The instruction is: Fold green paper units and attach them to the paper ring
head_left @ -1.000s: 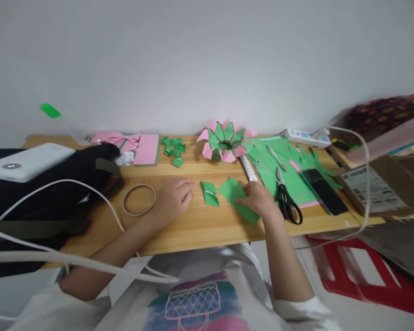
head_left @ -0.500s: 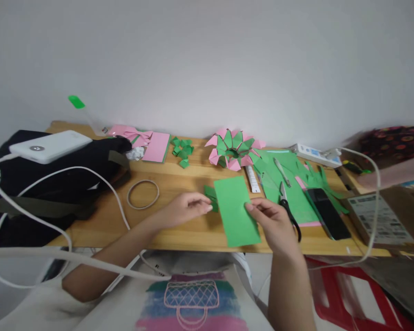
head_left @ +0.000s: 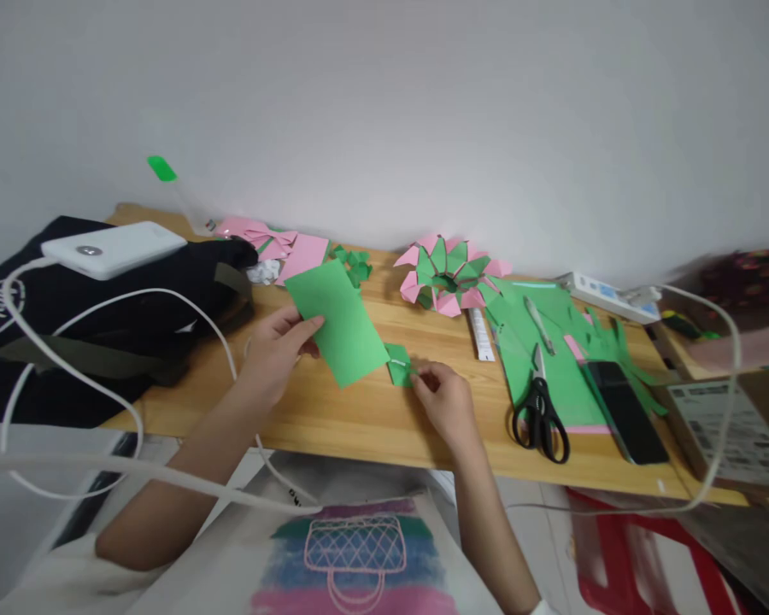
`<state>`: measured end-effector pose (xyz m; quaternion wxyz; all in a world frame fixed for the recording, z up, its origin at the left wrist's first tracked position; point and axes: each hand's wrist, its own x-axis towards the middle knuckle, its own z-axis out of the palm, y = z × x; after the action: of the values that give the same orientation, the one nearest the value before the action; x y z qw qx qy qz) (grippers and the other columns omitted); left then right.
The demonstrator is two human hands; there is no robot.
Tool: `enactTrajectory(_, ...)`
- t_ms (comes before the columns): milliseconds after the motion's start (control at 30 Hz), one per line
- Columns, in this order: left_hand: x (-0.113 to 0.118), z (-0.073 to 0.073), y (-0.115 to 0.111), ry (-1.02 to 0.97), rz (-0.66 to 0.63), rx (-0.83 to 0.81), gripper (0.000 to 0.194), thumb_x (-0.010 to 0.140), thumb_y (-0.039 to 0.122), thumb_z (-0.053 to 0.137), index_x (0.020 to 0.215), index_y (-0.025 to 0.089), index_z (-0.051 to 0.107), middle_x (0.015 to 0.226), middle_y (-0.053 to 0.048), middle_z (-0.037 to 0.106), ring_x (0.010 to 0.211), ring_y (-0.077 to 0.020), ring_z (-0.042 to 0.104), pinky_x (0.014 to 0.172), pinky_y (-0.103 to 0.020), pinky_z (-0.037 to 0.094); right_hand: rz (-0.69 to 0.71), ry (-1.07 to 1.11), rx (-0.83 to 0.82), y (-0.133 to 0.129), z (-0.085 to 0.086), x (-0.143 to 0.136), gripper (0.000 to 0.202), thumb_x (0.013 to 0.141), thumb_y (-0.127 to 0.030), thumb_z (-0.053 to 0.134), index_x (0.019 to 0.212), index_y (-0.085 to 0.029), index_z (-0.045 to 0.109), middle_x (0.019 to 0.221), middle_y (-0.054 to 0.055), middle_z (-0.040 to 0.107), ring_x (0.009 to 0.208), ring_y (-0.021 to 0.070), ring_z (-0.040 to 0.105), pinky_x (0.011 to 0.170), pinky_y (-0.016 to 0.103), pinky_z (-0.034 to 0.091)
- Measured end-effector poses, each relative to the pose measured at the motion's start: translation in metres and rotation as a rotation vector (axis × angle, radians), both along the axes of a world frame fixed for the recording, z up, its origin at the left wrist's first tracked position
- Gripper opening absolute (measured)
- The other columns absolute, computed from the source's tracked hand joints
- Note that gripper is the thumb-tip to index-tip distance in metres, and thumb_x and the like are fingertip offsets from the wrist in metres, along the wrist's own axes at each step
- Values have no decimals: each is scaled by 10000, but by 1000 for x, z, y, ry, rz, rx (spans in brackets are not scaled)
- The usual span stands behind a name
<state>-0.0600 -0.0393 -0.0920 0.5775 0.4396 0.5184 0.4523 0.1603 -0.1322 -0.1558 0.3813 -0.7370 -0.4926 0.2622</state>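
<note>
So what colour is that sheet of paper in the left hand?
Plain green: the paper sheet, held by the left hand, shows clearly in the head view.

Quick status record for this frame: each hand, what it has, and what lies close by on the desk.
left hand: holds green paper sheet by its left edge, lifted off the desk
right hand: fingertips on small folded green piece on the wooden desk
behind: pink-and-green paper flower
right side: black scissors, phone
left side: black bag, white power bank
</note>
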Motion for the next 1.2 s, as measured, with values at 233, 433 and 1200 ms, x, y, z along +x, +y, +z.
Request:
enactTrajectory(233,-1,4,-4,23,-93,-17,211,569,302,751,689,168,640,594,32,623,491,-87,515,501,-207,422,-183,-155,-3,-4,8,33,253,711,-403,574,731,-183,699,677,80,682,588,202,556,575,308,373)
enactTrajectory(433,8,8,-9,38,-345,-18,176,603,299,729,663,162,635,517,35,591,452,-94,507,467,-206,405,-157,-85,38,-9,27,40,319,698,-432,653,869,-170,711,803,90,697,633,186,561,610,324,436)
enactTrajectory(1200,4,-6,-22,74,-593,-13,139,638,311,666,625,180,624,619,1,645,594,-142,564,596,-237,463,297,414,56,-20,42,-33,261,819,-372,592,640,-196,518,583,-43,434,553,96,402,511,209,348)
